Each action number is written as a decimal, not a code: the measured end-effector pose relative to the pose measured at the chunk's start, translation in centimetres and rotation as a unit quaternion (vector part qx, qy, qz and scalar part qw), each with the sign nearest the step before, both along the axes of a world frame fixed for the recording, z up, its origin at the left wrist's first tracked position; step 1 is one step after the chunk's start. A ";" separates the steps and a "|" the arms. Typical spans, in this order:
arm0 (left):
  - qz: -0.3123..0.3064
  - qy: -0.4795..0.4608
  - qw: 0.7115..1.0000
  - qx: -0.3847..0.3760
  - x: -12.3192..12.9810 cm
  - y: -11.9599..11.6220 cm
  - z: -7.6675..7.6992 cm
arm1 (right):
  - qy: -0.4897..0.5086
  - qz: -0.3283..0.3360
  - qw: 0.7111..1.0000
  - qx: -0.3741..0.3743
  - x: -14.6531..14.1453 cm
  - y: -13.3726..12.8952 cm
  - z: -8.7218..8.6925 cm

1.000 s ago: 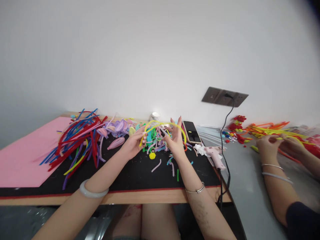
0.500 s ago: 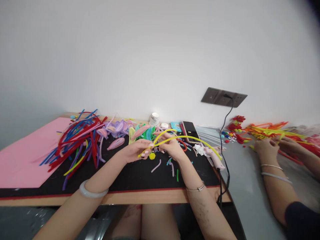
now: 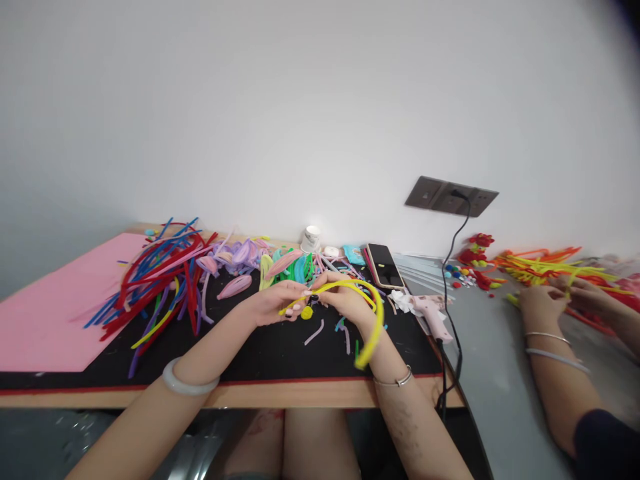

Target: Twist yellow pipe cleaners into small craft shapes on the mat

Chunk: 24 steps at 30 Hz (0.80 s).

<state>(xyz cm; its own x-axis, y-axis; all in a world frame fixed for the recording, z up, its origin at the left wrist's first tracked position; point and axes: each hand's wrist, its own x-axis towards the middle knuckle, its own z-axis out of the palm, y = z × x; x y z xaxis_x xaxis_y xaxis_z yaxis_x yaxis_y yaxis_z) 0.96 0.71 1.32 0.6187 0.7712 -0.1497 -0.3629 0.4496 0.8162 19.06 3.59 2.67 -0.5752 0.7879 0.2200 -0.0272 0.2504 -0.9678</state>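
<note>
Two yellow pipe cleaners (image 3: 379, 320) run between my hands over the black mat (image 3: 225, 357). My left hand (image 3: 277, 303) pinches their near ends, which poke out past its fingers. Close beside it, my right hand (image 3: 343, 297) has its fingertips closed on the same yellow stems. From there the stems arch over my right hand, and the longer one curls down past my right wrist. A small yellow coil (image 3: 307, 313) shows just below my fingertips. Cut scraps of pipe cleaner (image 3: 314, 332) are scattered nearer the mat's front.
Red and blue pipe cleaners (image 3: 160, 280) pile up beside a pink sheet (image 3: 55, 313). Behind my hands stand a paper cup (image 3: 311, 239) and a phone (image 3: 385, 265). A corded pink glue gun (image 3: 433, 319) lies at right. A co-worker's hands (image 3: 550, 303) handle yellow stems farther right.
The yellow stems' free ends have swung down into a tighter curve, the longer one now hanging by my right wrist. My right hand's fingers have closed in near my left.
</note>
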 end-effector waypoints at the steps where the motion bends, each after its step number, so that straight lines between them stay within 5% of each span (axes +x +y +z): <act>1: 0.003 0.004 1.000 -0.004 0.0 0.0 0.0 | -0.011 0.000 1.000 0.010 0.0 -0.1 0.0; 13: 0.030 0.031 0.999 -0.007 0.0 0.3 -0.5 | -0.122 -0.027 0.977 0.174 -0.2 -0.4 0.7; 24: 0.081 0.106 0.987 0.091 0.7 0.2 -0.1 | -0.131 -0.087 0.986 0.050 -0.4 0.1 -0.3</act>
